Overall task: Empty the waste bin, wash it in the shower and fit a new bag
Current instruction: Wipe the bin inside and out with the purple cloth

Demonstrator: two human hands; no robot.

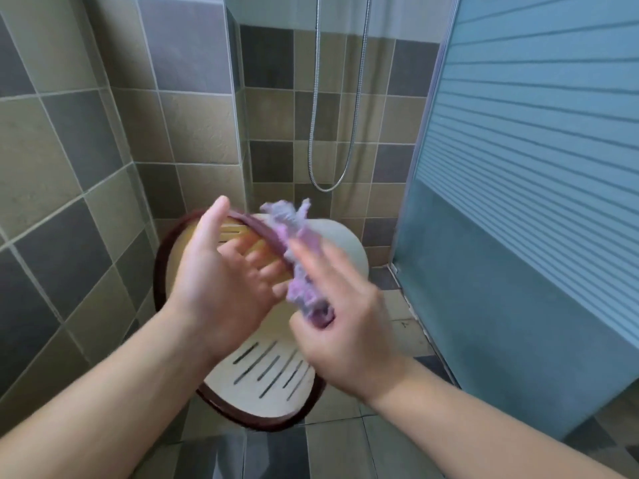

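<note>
Right hand [349, 326] is pinching a bunched purple bag [301, 261], fingers clamped on it, likely readying it for fitting. Left hand [221, 281], fingers spread apart, is reaching for it over the cream slotted waste bin [262, 378], which is standing on the tiled floor [345, 451] just outside the shower, by the glass door [536, 167]; hose [332, 133] is hanging behind.

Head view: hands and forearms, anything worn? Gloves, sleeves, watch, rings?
Nothing worn that shows. The left hand and right hand are bare, without gloves. Both forearms are uncovered to the frame's bottom edge, no sleeve cuffs or wristbands. No rings made out, though the right hand's fingers are motion-blurred.
</note>
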